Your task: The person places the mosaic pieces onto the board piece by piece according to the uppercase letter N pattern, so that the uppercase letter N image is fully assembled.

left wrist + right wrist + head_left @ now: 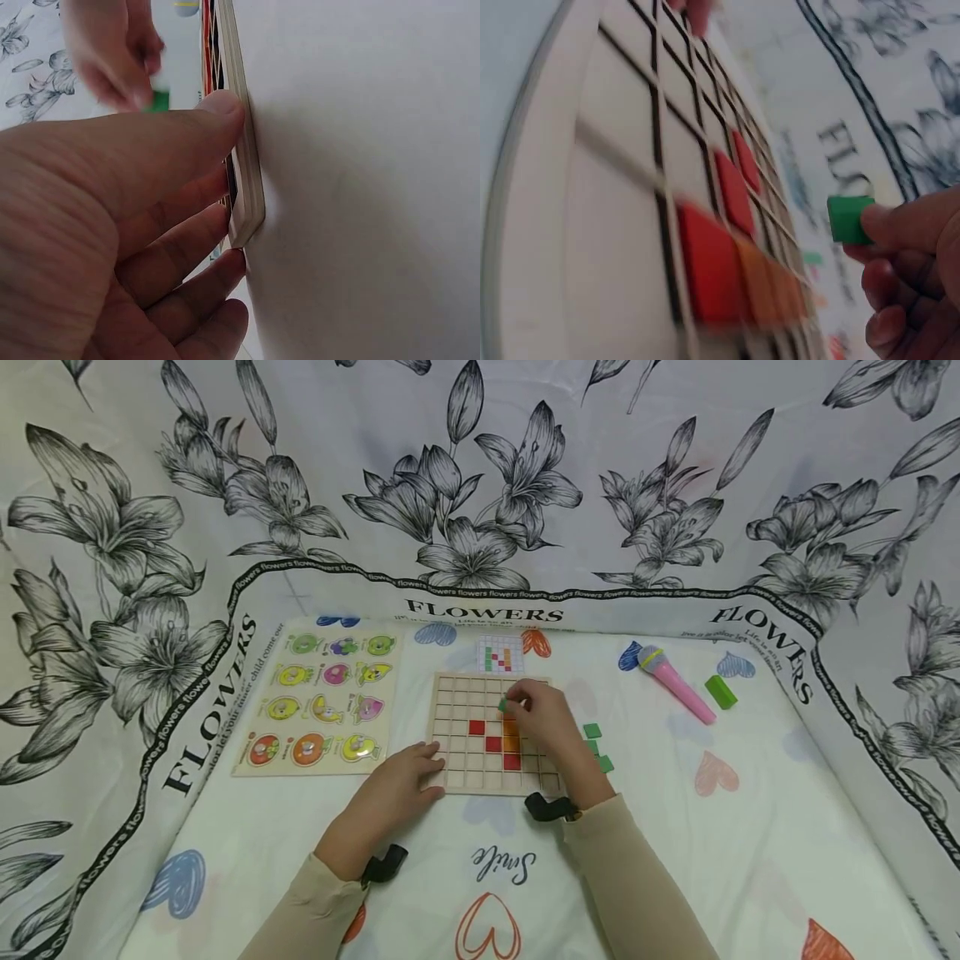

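A wooden grid board (457, 779) lies in the middle of the cloth. My right hand (546, 720) pinches a small green square tile (846, 219) between thumb and fingertip, raised over the board's upper right part. Three red tiles (492, 744) sit in cells on a diagonal, and a column of orange tiles (512, 743) stands above the lowest red one, partly hidden by the hand. My left hand (401, 785) rests against the board's left edge, its thumb by the near corner and its extended fingers touching the side.
Loose green tiles (592, 731) lie right of the board. A small pattern card (500, 653) is just beyond it. To the left lies a fruit puzzle board (247, 767). A pink toy microphone (680, 687) and a green block (721, 692) are at the far right.
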`<state>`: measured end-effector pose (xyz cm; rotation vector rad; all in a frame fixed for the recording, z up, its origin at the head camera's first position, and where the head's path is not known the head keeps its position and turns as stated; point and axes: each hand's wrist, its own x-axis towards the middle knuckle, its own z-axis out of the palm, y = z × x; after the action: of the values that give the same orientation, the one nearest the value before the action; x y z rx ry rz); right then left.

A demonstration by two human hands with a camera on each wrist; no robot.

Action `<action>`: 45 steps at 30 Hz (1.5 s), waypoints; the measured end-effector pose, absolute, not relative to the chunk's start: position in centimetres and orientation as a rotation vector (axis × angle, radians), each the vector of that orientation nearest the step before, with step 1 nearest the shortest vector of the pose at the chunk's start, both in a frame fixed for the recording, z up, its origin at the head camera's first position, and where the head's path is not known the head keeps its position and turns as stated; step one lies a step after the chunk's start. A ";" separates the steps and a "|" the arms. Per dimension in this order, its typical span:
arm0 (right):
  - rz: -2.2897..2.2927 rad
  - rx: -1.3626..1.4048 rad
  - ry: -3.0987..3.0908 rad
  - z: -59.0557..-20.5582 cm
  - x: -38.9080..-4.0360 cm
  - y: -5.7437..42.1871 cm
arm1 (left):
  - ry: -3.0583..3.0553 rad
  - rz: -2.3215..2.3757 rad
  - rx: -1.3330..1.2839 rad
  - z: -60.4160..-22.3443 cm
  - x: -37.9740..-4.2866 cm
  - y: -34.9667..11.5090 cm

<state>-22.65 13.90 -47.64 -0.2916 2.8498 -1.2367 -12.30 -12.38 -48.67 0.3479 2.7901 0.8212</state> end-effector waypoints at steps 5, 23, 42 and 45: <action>-1.197 -0.438 2.725 -48.7 -24.4 9.5 | 2.781 0.835 0.343 -48.7 -12.4 -12.3; -0.923 -0.542 2.735 -48.8 -25.5 6.8 | 2.798 0.841 0.363 -48.4 -12.3 -12.5; -0.795 -0.495 2.806 -47.4 -24.8 7.2 | 2.785 0.847 0.335 -48.6 -12.3 -12.6; -0.945 -0.457 2.818 -46.3 -24.1 9.5 | 2.767 0.855 0.314 -48.6 -12.2 -12.5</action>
<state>-24.08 9.45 -46.34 -0.4566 2.8180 -0.9448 -12.23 -12.49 -48.61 0.3135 2.7673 0.8550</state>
